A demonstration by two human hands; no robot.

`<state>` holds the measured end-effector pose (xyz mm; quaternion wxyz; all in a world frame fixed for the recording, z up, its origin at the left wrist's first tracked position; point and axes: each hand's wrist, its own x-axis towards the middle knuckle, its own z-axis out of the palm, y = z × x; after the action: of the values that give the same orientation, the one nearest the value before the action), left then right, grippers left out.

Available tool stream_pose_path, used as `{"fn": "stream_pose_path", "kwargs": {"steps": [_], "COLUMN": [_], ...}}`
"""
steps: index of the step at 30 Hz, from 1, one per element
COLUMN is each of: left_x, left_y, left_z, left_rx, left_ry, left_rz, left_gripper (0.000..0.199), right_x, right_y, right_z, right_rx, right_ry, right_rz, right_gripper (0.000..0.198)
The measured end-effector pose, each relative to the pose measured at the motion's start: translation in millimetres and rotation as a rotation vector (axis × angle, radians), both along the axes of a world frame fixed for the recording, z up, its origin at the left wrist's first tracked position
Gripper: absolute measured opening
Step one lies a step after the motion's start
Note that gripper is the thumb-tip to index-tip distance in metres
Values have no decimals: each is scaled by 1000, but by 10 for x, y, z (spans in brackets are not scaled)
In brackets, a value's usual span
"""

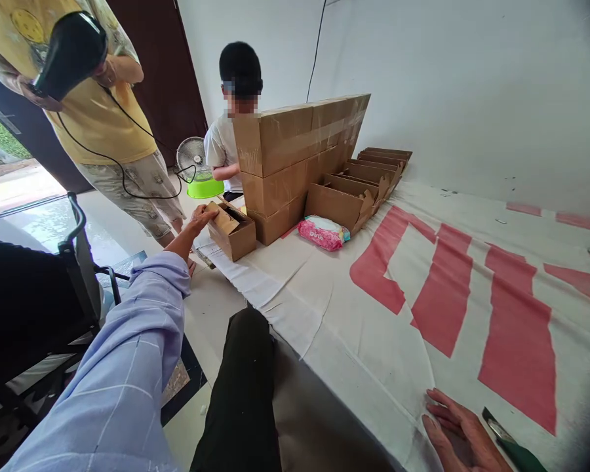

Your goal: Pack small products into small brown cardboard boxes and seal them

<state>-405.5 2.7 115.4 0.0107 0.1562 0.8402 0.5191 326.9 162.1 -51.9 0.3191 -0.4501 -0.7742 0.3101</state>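
Note:
My left hand reaches far forward and is closed on the near left edge of a small open-topped cardboard box, which stands at the table's left corner. A loose cardboard flap shows at the box's top, near my fingers. My right hand rests low at the right by the table's front edge, fingers a little apart and nothing seen in them. Just to its right lies a dark green thing with a metallic part, cut off by the frame; its kind is unclear.
Stacked, taped cardboard boxes stand beside a row of open boxes. A pink wipes pack lies before them on the cloth-covered table. A person holds a hair dryer; another sits behind the stack. A fan and chair are leftward.

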Motion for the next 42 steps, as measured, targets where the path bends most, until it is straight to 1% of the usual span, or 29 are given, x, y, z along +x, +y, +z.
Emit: {"fn": "stream_pose_path", "kwargs": {"steps": [5, 8, 10, 12, 15, 18, 21, 24, 27, 30, 32, 34, 36, 39, 42], "left_x": [166, 381, 584, 835, 1287, 1807, 2355, 2847, 3175, 3305, 3313, 3297, 3284, 3299, 3364], "left_y": [-32, -42, -31, -10, 33, 72, 100, 123, 158, 225, 291, 361, 422, 463, 432], "left_z": [-16, -31, -57, -99, -195, -323, -463, -578, -633, -618, -578, -534, -501, -492, -525], "left_rx": [8, 23, 37, 53, 83, 119, 170, 231, 249, 279, 296, 295, 286, 270, 254], "left_ry": [-36, -55, -61, -64, -67, -63, -52, -49, -57, -91, -109, -112, -94, -38, 2], "left_rz": [-52, -104, -143, -186, -253, -309, -383, -491, -623, -786, -894, -976, -1019, -1037, -1070], "left_gripper": [65, 66, 67, 68, 72, 76, 75, 68, 64, 71, 77, 77, 74, 72, 73], "right_x": [-18, -43, -65, -87, -111, -126, -160, -239, -357, -477, -546, -605, -654, -682, -625], "right_y": [-19, -39, -58, -81, -124, -165, -188, -187, -150, -87, -51, -33, -38, -84, -168], "right_z": [25, 62, 90, 121, 167, 196, 218, 284, 419, 573, 651, 704, 738, 773, 793], "right_rx": [-10, -11, -7, 1, 8, 14, 32, 36, 21, 3, -14, -33, -45, -49, -26], "right_ry": [-4, 3, 18, 40, 61, 82, 122, 171, 214, 253, 268, 277, 290, 306, 314], "right_rz": [0, 7, 11, 16, 29, 47, 75, 111, 172, 227, 245, 255, 270, 283, 241], "right_gripper": [54, 54, 54, 53, 50, 47, 43, 46, 55, 66, 69, 70, 69, 68, 64]}}
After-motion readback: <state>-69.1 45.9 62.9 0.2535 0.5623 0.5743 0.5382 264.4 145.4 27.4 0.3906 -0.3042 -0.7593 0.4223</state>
